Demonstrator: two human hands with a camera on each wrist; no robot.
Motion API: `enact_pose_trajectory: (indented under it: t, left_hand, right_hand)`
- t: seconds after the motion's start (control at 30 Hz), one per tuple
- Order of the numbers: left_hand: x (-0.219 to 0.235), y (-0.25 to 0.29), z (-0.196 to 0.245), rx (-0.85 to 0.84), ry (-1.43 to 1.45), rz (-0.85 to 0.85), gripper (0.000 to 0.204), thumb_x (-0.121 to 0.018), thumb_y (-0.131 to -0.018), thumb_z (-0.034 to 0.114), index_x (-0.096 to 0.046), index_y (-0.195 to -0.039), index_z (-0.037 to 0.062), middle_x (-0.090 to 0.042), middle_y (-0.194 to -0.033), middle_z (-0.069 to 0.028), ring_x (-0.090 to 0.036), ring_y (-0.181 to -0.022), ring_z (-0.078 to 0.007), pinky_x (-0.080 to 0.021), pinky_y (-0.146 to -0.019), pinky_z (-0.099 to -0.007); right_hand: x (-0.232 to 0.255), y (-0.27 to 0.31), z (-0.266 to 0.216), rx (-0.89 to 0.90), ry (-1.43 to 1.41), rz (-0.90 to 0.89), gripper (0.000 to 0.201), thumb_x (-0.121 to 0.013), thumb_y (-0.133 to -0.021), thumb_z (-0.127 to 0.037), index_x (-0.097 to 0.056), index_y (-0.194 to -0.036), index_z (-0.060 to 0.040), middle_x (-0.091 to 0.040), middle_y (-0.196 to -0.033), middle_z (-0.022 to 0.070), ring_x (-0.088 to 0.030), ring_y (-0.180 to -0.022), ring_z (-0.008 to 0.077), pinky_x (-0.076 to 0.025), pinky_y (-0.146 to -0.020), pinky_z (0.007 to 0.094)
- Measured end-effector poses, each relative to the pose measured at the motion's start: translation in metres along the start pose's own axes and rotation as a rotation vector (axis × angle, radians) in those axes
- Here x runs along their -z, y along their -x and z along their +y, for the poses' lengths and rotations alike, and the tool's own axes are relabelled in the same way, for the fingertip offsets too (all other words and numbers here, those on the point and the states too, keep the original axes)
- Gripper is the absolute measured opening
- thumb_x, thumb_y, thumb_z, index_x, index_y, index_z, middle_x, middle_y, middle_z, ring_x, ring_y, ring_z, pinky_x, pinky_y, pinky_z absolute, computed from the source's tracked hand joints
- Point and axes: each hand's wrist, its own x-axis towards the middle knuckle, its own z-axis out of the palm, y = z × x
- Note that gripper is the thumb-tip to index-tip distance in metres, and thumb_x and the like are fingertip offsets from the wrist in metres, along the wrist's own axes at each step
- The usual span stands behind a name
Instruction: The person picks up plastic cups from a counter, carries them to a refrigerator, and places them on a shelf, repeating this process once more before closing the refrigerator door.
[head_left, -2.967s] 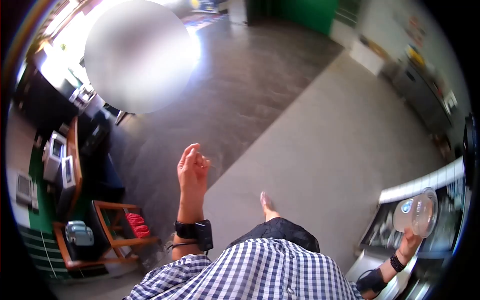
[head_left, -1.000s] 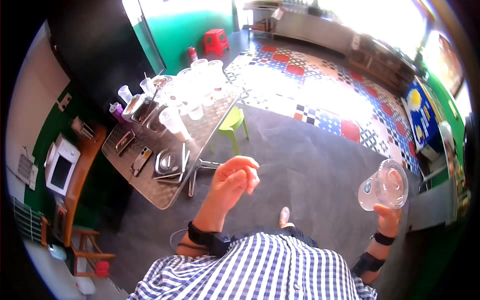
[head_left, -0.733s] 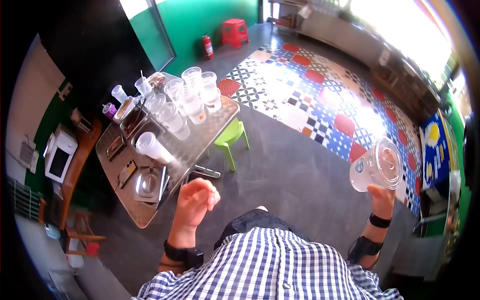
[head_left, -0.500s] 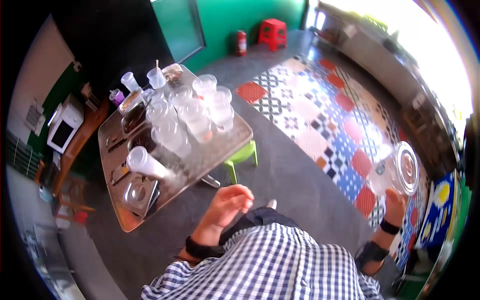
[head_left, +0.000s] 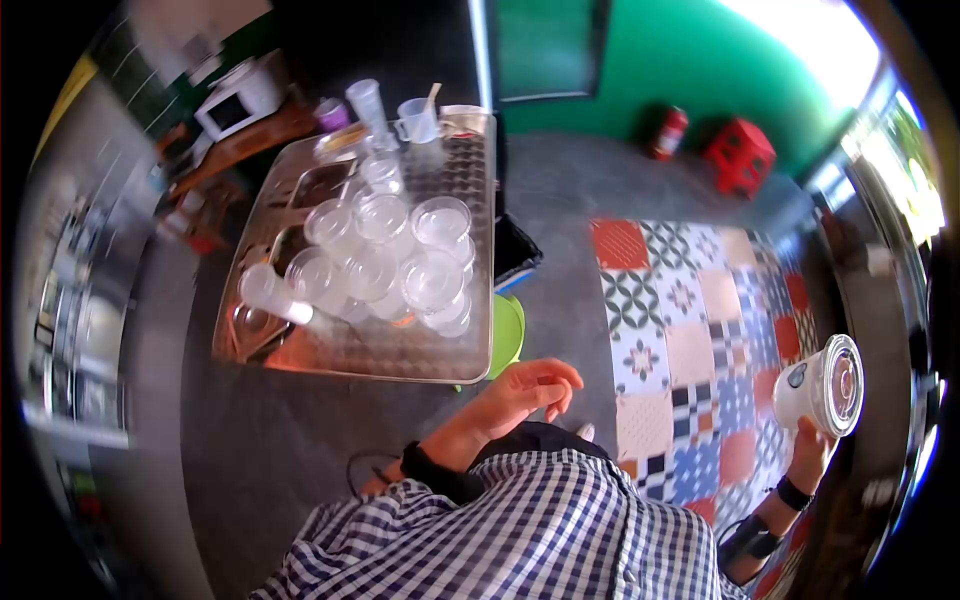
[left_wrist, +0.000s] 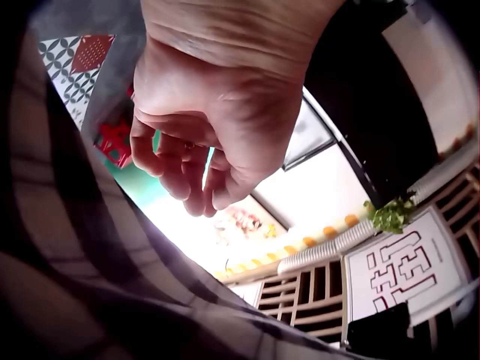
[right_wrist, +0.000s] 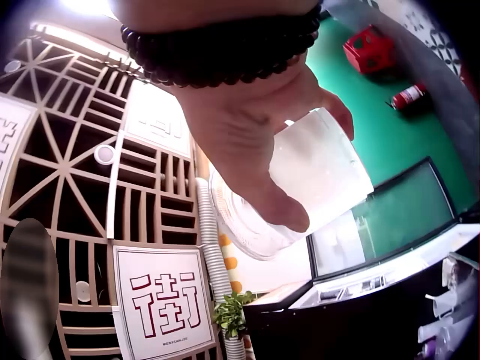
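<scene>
My right hand grips a clear plastic cup with a domed lid, held up at the far right; the right wrist view shows fingers and thumb wrapped round the cup. My left hand hangs in front of my checked shirt, fingers loosely curled and holding nothing; in the left wrist view the left hand is likewise empty. A steel table stands ahead on the left, carrying several lidded clear cups. The left hand is a short way off the table's near edge.
A green stool sits by the table's near right corner. Measuring jugs and metal trays stand at the table's far end. Patterned floor tiles lie to the right, with a red stool and a fire extinguisher by the green wall.
The view has swung round, so the table with cups now lies closer and ahead-left. My right hand still holds the cup, lower in frame. The left hand stays empty in front of me.
</scene>
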Motion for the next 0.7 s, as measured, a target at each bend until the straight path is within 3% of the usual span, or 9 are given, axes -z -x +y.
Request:
enact_pose_trajectory:
  t: [0.07,0.13,0.23,0.3,0.47,0.5,0.6,0.63,0.7]
  left_hand:
    - [-0.011,-0.017,-0.005,-0.065,0.05,0.108,0.018,-0.05,-0.084,0.011,-0.055,-0.099,0.0018,-0.051,-0.07,-0.0021,-0.046,-0.064,-0.0103,-0.038,-0.059,-0.0217]
    - [-0.015,-0.034,-0.008,-0.109,0.074,0.221,0.019,-0.049,-0.083,0.009,-0.054,-0.1,0.0011,-0.051,-0.071,-0.0034,-0.046,-0.062,-0.0119,-0.038,-0.061,-0.023]
    - [-0.017,-0.068,-0.011,-0.194,0.115,0.395,0.02,-0.048,-0.084,0.008,-0.053,-0.102,0.0012,-0.05,-0.071,-0.0039,-0.045,-0.061,-0.0119,-0.037,-0.062,-0.0237]
    - [-0.011,-0.093,-0.019,-0.243,0.092,0.452,0.02,-0.046,-0.084,0.008,-0.052,-0.102,0.0012,-0.049,-0.071,-0.004,-0.044,-0.062,-0.0123,-0.037,-0.062,-0.0245]
    - [0.029,-0.192,-0.02,-0.342,0.142,0.611,0.018,-0.044,-0.085,0.008,-0.052,-0.1,0.0023,-0.048,-0.07,-0.0043,-0.043,-0.061,-0.0137,-0.035,-0.061,-0.0267]
    - [0.039,-0.212,-0.013,-0.377,0.145,0.641,0.018,-0.045,-0.085,0.008,-0.052,-0.1,0.0026,-0.048,-0.069,-0.0043,-0.043,-0.062,-0.0139,-0.035,-0.061,-0.0271]
    - [0.073,-0.281,0.015,-0.479,0.131,0.59,0.019,-0.045,-0.084,0.006,-0.054,-0.1,0.0036,-0.049,-0.068,-0.005,-0.044,-0.061,-0.0146,-0.034,-0.063,-0.0292]
    - [0.083,-0.303,0.026,-0.496,0.114,0.576,0.019,-0.045,-0.084,0.006,-0.053,-0.1,0.0036,-0.049,-0.068,-0.0052,-0.044,-0.061,-0.0146,-0.034,-0.063,-0.0294]
    - [0.1,-0.342,0.047,-0.53,0.095,0.589,0.019,-0.044,-0.083,0.006,-0.053,-0.099,0.0037,-0.05,-0.069,-0.0056,-0.045,-0.061,-0.0146,-0.034,-0.063,-0.0299]
  right_hand:
    - [-0.034,-0.072,0.002,0.042,-0.151,-0.101,0.06,-0.068,-0.07,-0.03,-0.046,-0.114,0.0031,-0.056,-0.1,0.0088,-0.052,-0.086,0.0202,-0.041,-0.078,0.0318]
    - [-0.049,-0.153,0.043,-0.012,-0.197,-0.268,0.061,-0.068,-0.069,-0.029,-0.045,-0.115,0.0032,-0.056,-0.1,0.0089,-0.052,-0.088,0.0203,-0.041,-0.079,0.033]
    - [-0.113,-0.253,0.063,0.009,-0.312,-0.447,0.07,-0.069,-0.067,-0.028,-0.039,-0.122,0.002,-0.05,-0.112,0.0099,-0.048,-0.102,0.0214,-0.037,-0.087,0.0361]
    - [-0.176,-0.291,0.014,0.202,-0.382,-0.574,0.074,-0.069,-0.066,-0.026,-0.035,-0.125,0.0009,-0.047,-0.116,0.0102,-0.046,-0.106,0.0223,-0.036,-0.09,0.0367]
    - [-0.295,-0.413,0.004,0.108,-0.6,-0.838,0.082,-0.071,-0.063,-0.022,-0.028,-0.129,-0.0001,-0.041,-0.123,0.0117,-0.042,-0.11,0.0234,-0.032,-0.094,0.0359]
    - [-0.321,-0.419,-0.02,0.203,-0.665,-0.877,0.079,-0.069,-0.065,-0.022,-0.028,-0.129,-0.0001,-0.041,-0.124,0.0118,-0.042,-0.11,0.0225,-0.032,-0.094,0.035]
    - [-0.375,-0.476,-0.036,0.271,-0.596,-0.843,0.079,-0.069,-0.063,-0.022,-0.03,-0.128,0.0006,-0.042,-0.123,0.0118,-0.04,-0.112,0.0224,-0.03,-0.095,0.0339]
    - [-0.392,-0.482,-0.062,0.188,-0.711,-0.898,0.082,-0.07,-0.059,-0.019,-0.03,-0.128,0.001,-0.042,-0.122,0.0121,-0.04,-0.112,0.023,-0.029,-0.096,0.0346]
    - [-0.429,-0.522,-0.07,0.206,-0.755,-0.985,0.076,-0.066,-0.061,-0.014,-0.031,-0.127,0.0016,-0.042,-0.123,0.0119,-0.04,-0.113,0.0229,-0.03,-0.096,0.0352]
